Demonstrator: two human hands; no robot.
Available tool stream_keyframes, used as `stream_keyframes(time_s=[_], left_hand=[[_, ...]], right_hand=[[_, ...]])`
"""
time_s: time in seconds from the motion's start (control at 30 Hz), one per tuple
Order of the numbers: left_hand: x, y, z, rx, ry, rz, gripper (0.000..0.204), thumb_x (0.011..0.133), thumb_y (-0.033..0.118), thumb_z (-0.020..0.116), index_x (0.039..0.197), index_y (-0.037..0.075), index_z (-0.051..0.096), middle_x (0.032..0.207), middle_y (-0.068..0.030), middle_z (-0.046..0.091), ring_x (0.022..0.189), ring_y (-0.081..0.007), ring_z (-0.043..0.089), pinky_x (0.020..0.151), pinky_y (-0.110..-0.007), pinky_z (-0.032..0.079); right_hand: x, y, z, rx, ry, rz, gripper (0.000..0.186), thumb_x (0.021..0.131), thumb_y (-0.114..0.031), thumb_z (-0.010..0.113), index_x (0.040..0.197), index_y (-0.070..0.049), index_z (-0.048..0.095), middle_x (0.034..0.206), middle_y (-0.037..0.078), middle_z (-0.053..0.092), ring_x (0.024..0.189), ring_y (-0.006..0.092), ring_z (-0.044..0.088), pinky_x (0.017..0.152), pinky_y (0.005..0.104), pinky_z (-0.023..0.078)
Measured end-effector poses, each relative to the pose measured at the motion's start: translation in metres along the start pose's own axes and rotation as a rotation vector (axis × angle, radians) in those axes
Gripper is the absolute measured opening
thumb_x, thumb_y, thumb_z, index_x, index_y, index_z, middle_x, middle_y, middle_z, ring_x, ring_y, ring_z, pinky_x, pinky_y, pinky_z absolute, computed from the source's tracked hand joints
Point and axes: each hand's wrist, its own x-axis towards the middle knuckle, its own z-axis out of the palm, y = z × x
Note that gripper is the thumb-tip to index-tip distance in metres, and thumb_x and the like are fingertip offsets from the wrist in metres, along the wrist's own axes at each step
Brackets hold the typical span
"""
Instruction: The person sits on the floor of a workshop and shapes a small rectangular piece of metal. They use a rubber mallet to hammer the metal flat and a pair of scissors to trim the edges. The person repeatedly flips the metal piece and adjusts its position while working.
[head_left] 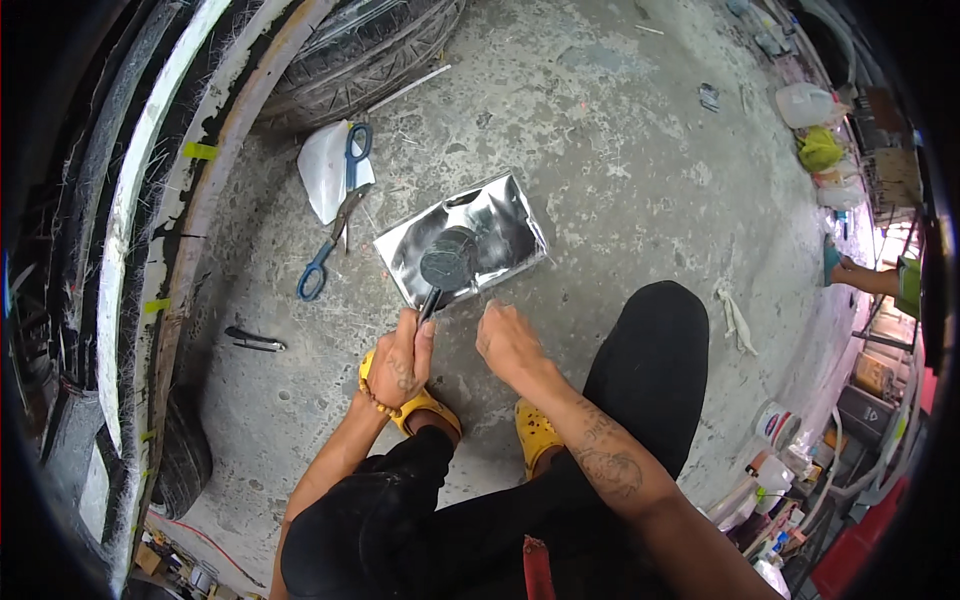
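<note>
My left hand (397, 358) is closed around the black handle of a dark mallet (447, 268). Its round head lies over a shiny silver foil-like rectangle (510, 225) on the concrete floor; whether the two touch I cannot tell. Just off the near edge of that rectangle is my right hand (508, 342), its fingers curled in; anything inside them is hidden. To the left, blue-handled scissors (347, 212) lie spread apart, partly over a white sheet (322, 175). A small black-handled tool (256, 340) rests farther left and nearer to me.
Curved, rough-edged panels (150, 200) stand along the left side, with a tire (360, 65) behind them. Along the right edge are a clear jug (808, 104), a white tub (776, 424) and other clutter. A pale rag (735, 322) lies on the floor; another person's leg (868, 278) shows far right.
</note>
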Motion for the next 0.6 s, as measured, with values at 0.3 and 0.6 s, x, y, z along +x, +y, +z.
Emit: stream_keyframes(time_s=[0.3,0.6], left_hand=[[-0.014,-0.031,-0.002,0.031,0.072,-0.053,0.019,0.105,0.019,0.053,0.097,0.002,0.047,0.063,-0.0259,0.058,0.061,-0.0492,0.061,0.051,-0.052,0.043],[-0.012,-0.03,-0.003,0.035,-0.034,-0.107,0.02,0.105,0.021,0.052,0.1,0.002,0.047,0.065,-0.0282,0.059,0.063,-0.0508,0.061,0.053,-0.053,0.044]], right_hand=[[0.007,-0.001,0.003,0.034,0.039,-0.004,0.016,0.082,0.001,0.059,0.093,0.013,0.062,0.087,0.034,0.068,0.089,0.0484,0.07,0.078,0.0502,0.058],[0.011,-0.009,-0.005,-0.06,-0.021,-0.057,0.016,0.084,-0.001,0.059,0.089,0.012,0.066,0.087,0.034,0.068,0.088,0.0468,0.071,0.077,0.0496,0.059]])
